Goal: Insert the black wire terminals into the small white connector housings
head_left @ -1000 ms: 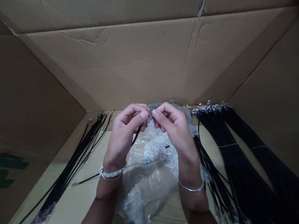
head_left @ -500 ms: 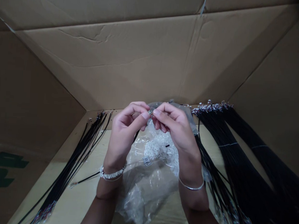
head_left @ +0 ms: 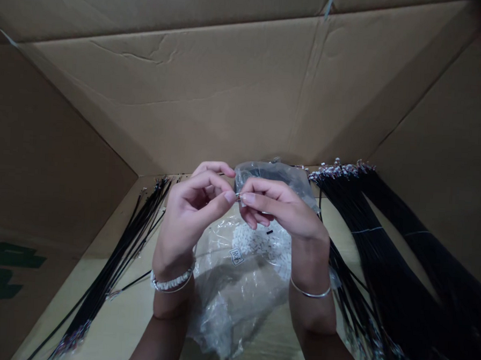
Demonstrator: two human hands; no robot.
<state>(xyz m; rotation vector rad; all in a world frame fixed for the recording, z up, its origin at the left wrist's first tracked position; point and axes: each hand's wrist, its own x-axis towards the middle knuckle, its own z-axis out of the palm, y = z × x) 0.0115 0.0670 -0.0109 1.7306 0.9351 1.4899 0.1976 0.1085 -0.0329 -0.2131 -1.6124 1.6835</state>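
Observation:
My left hand (head_left: 198, 210) is closed in a pinch, thumb against index finger, on the thin wires (head_left: 237, 196) at a cable's end. Its other fingers curl loosely above. Facing it, my right hand (head_left: 273, 203) pinches what looks like a small white connector (head_left: 242, 202), mostly covered by the thumb and fingertip. The fingertips of both hands almost meet. Below them lies a clear plastic bag (head_left: 234, 303) with a heap of small white connectors (head_left: 257, 242) and a printed label (head_left: 236, 256).
Black cables with bare wire ends (head_left: 118, 270) lie to the left. At the right are thick tied bundles of black cables (head_left: 385, 252), white connectors (head_left: 338, 168) at their far ends. Cardboard walls (head_left: 212, 103) enclose the table (head_left: 123, 329) at the back and sides.
Both hands have come slightly lower, and my left hand has shifted left with its wrist. My right hand has turned flatter. The black cable seen below my left hand is now hidden.

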